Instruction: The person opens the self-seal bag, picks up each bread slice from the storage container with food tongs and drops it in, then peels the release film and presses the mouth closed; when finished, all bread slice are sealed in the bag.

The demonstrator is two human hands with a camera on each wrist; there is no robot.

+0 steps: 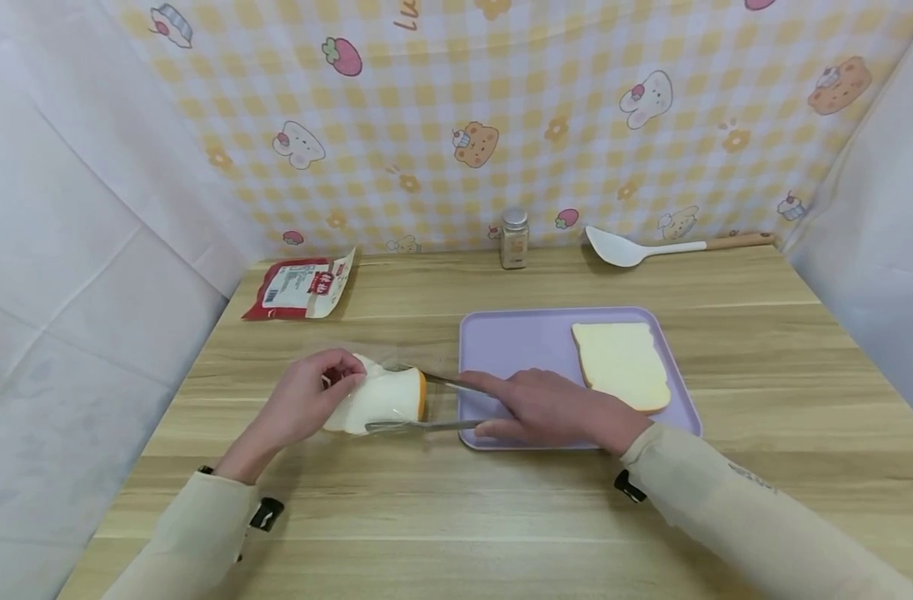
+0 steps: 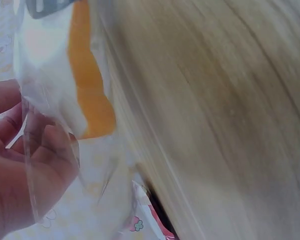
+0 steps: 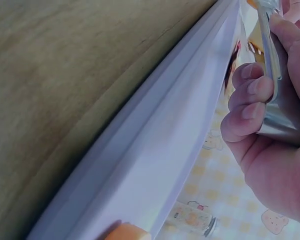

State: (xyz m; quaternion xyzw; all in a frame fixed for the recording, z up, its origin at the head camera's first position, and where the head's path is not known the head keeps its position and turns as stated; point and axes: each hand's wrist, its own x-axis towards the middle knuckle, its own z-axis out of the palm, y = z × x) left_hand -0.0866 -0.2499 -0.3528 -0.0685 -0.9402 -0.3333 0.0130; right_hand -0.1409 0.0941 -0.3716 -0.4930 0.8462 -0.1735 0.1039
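In the head view, my left hand (image 1: 295, 402) pinches the clear plastic bag (image 2: 35, 182) at its left side, thumb and forefinger close together. Inside the film is white bread (image 1: 389, 396) with an orange-brown crust, partly covered by the fingers. My right hand (image 1: 546, 407) grips metal tongs (image 1: 445, 426), their two arms spread and pointing left. One tong tip lies along the far side of the bread and the other along its near side. The right wrist view shows fingers curled round the steel handle (image 3: 285, 120).
A lilac tray (image 1: 512, 337) bears another bread slice (image 1: 625, 367) under and beyond the right forearm. Along the back stand a red-and-white packet (image 1: 295, 287), a spice jar (image 1: 514, 240) and a white spatula (image 1: 617, 248) with a wooden handle. A checked cloth (image 1: 426, 100) hangs behind.
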